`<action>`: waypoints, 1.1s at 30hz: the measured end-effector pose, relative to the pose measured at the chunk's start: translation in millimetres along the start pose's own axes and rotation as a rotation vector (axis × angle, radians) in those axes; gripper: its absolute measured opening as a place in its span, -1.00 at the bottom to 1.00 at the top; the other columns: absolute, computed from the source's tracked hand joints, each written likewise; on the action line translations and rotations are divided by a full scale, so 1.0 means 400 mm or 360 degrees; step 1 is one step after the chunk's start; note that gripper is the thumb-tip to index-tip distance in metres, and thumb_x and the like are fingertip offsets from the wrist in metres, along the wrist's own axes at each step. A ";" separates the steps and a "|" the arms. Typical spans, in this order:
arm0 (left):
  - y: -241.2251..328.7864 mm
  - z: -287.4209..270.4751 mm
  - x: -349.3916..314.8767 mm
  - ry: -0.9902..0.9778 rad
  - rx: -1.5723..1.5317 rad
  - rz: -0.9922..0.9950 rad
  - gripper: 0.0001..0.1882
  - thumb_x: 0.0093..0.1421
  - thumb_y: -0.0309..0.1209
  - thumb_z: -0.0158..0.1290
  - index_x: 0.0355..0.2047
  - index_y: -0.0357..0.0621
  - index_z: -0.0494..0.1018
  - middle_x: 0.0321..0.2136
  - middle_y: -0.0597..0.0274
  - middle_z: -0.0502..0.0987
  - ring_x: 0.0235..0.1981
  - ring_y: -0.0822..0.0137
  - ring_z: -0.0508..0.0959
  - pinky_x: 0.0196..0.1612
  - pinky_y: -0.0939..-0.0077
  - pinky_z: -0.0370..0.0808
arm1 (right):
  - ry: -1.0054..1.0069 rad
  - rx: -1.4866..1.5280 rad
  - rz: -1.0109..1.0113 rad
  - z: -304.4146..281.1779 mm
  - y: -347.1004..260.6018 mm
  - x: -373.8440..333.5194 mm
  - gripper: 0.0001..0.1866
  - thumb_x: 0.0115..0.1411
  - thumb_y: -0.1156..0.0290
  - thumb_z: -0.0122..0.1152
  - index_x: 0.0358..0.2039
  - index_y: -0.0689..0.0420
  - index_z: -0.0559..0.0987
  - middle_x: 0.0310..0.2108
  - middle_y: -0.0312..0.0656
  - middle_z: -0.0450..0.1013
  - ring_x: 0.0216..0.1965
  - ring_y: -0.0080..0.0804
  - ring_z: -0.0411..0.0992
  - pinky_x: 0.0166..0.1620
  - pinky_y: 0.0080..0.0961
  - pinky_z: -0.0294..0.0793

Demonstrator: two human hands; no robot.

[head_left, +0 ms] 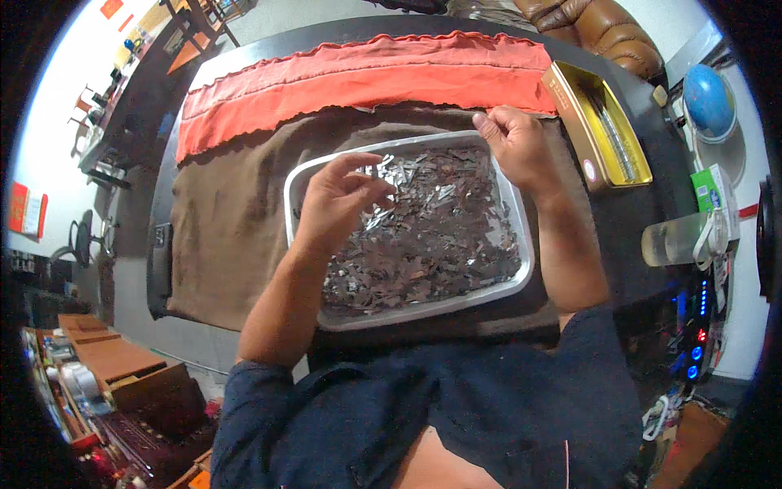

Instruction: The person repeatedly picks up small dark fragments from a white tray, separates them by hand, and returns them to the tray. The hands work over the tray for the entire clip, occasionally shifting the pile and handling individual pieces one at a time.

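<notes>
A whitish plastic tray [528,261] stands in front of me, filled with a layer of thin dark-brown and silvery flakes [415,261]. Over its far-left part hovers my left hand [340,200], fingers bent, with a gap between thumb and forefinger. Bright silvery flakes show behind that gap, and I see nothing gripped in it. At the tray's far-right corner my right hand [521,151] is closed, its thumb laid against the curled fingers. Whatever it may hold is hidden.
The tray rests on a brown cloth [228,236], with a red cloth [366,73] beyond. At right are a gold tin [570,114] holding slim metal items, a lidded clear pitcher [672,242] and a green-and-white box [715,196]. A brown leather sofa [590,33] stands behind.
</notes>
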State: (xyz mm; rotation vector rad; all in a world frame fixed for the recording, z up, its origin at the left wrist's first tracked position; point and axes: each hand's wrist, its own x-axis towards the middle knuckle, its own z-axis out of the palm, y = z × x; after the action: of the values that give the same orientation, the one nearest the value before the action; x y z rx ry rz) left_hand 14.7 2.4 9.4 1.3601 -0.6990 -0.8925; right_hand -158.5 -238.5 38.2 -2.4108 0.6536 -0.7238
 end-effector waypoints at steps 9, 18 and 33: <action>-0.008 -0.007 0.002 -0.0009 -0.0043 0.0019 -0.65 0.22 -0.56 0.18 0.02 -0.29 0.45 -0.33 0.06 0.68 -0.35 0.38 0.67 -0.24 0.55 0.54 | -0.0736 -0.0318 -0.0235 0.012 0.041 -0.015 -0.77 0.08 0.47 0.36 -0.25 0.23 0.58 -0.24 0.01 0.55 -0.14 -0.01 0.53 -0.06 -0.22 0.50; -0.012 -0.002 -0.001 -0.0066 -0.0087 0.0050 -0.67 0.24 -0.54 0.21 0.01 -0.24 0.45 -0.35 0.10 0.67 -0.41 0.40 0.65 -0.31 0.56 0.54 | -0.0519 -0.0203 -0.0238 -0.005 -0.031 -0.024 -0.78 0.09 0.40 0.37 -0.32 0.23 0.54 -0.31 0.01 0.51 -0.21 0.03 0.52 -0.13 -0.17 0.49; -0.006 -0.002 0.001 -0.0052 0.0001 0.0061 -0.66 0.23 -0.54 0.18 0.01 -0.34 0.44 -0.34 0.05 0.66 -0.36 0.37 0.65 -0.22 0.52 0.57 | -0.0943 -0.0680 -0.0192 0.037 0.041 -0.043 -0.72 0.06 0.38 0.41 -0.29 0.23 0.55 -0.25 0.02 0.52 -0.12 0.05 0.50 -0.08 -0.12 0.48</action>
State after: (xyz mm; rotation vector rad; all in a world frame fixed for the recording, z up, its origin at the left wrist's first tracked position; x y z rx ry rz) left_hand 15.1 2.6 6.8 1.3309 -0.7481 -0.8861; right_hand -166.8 -235.6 11.5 -2.8701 0.4437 0.1270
